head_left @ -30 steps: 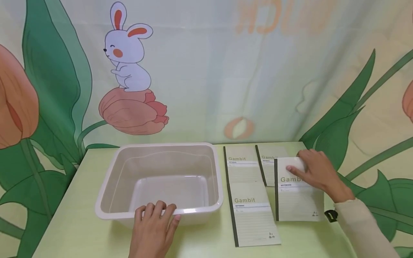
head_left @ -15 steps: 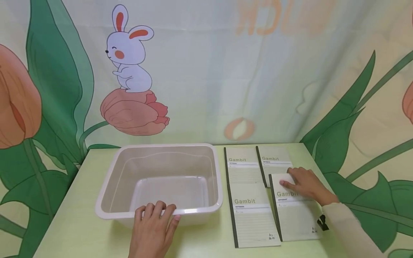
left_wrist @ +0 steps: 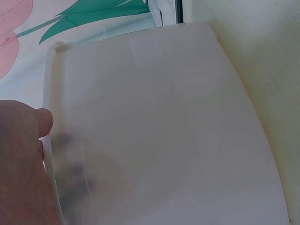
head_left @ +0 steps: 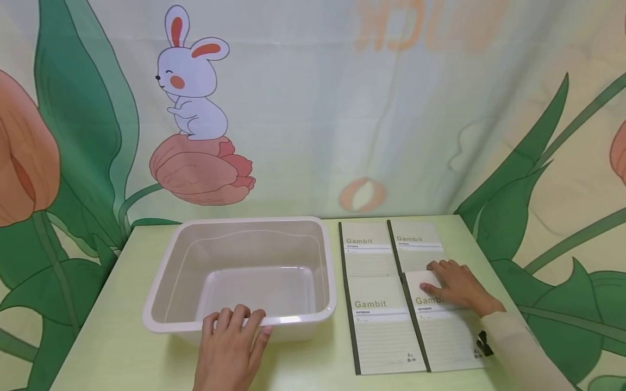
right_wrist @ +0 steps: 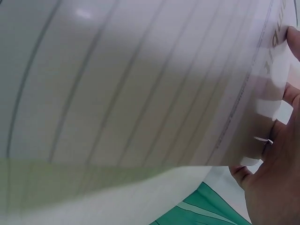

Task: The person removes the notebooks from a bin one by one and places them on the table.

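My left hand (head_left: 230, 345) grips the front rim of a beige plastic basin (head_left: 181, 260), its fingers hooked over the edge. The left wrist view shows the thumb at the rim beside the basin's outer wall (left_wrist: 154, 117). With my right hand (head_left: 459, 287) I hold a Gambit notebook (head_left: 447, 339) by its upper right part; in the right wrist view the fingers are at the lined notebook's edge (right_wrist: 154, 93). That notebook lies at the front right of a two-by-two layout. Beside it is a front-left notebook (head_left: 386, 339), with a back-left notebook (head_left: 369, 258) and a back-right notebook (head_left: 418, 250) behind.
A pale green table (head_left: 112, 293) carries everything. Behind it hangs a printed curtain (head_left: 293, 108) with a rabbit and tulips. The basin stands left of the notebooks, its inside facing up. A black strap (head_left: 484, 343) shows at the right wrist.
My right hand has brought its notebook down and leftward, from raised over the table to flush beside the front-left one. The left hand stays on the basin's rim.
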`<state>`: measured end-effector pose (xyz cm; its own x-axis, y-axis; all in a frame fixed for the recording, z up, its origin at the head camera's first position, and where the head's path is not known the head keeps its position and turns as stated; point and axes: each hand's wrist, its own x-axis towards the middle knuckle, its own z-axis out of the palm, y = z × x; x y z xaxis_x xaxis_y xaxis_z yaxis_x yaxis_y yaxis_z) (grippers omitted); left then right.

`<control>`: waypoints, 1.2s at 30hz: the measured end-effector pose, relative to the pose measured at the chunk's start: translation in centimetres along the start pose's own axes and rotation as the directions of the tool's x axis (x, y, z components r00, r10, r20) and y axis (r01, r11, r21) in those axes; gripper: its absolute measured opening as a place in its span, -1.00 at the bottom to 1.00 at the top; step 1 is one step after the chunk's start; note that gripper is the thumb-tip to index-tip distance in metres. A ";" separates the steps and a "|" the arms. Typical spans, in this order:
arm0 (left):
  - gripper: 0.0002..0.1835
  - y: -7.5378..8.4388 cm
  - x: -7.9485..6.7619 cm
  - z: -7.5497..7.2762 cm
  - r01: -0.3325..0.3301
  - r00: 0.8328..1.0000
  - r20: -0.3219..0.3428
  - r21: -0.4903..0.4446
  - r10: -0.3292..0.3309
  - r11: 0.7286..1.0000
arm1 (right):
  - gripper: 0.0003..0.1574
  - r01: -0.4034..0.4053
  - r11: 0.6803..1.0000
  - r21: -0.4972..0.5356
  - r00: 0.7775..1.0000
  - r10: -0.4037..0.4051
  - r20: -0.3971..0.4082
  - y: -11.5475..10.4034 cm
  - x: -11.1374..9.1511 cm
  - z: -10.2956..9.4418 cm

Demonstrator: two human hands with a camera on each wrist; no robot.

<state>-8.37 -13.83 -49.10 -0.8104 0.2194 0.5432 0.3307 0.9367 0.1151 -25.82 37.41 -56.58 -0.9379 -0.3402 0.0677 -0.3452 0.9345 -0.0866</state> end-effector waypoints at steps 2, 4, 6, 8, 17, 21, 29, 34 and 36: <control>-0.54 -0.1 0.0 0.0 0.001 1.000 0.000 0.001 -0.001 1.000 | -0.18 -0.001 1.000 0.004 1.000 0.001 -0.004 -0.1 0.0 0.1; -0.54 -0.1 0.0 0.0 0.001 1.000 0.000 0.002 -0.001 1.000 | -0.20 -0.004 1.000 0.001 1.000 0.004 -0.009 -0.2 -0.1 0.4; -0.55 -0.2 0.0 0.0 0.001 1.000 0.000 0.004 -0.001 1.000 | -0.22 -0.010 1.000 0.005 1.000 0.010 -0.008 -0.2 -0.1 0.7; -0.56 -0.3 0.0 0.0 0.000 1.000 0.001 0.003 0.000 1.000 | -0.23 -0.015 1.000 0.018 1.000 0.016 -0.011 -0.1 -0.1 0.9; -0.55 -0.6 0.2 0.2 -0.003 1.000 -0.006 0.005 0.003 1.000 | -0.28 -0.022 0.998 0.052 0.996 0.027 -0.090 -0.9 1.2 -0.4; -0.57 -0.8 0.3 0.3 -0.009 1.000 -0.004 0.003 0.009 1.000 | -0.30 0.021 0.999 0.049 0.993 -0.015 -0.116 -2.7 1.6 -1.4; -0.64 -0.9 0.7 0.2 -0.006 1.000 0.029 0.005 0.005 1.000 | -0.33 0.150 0.986 0.065 0.970 -0.134 -0.204 -7.4 2.7 -4.2; -0.56 -0.7 1.0 -0.8 0.033 0.991 0.129 -0.009 -0.032 0.999 | -0.31 0.180 0.982 0.051 0.963 -0.166 -0.211 -9.2 3.4 -5.5; -0.50 -0.4 1.1 -1.6 0.063 0.982 0.181 -0.024 -0.058 0.998 | -0.30 0.195 0.980 0.044 0.958 -0.181 -0.224 -9.8 3.6 -6.1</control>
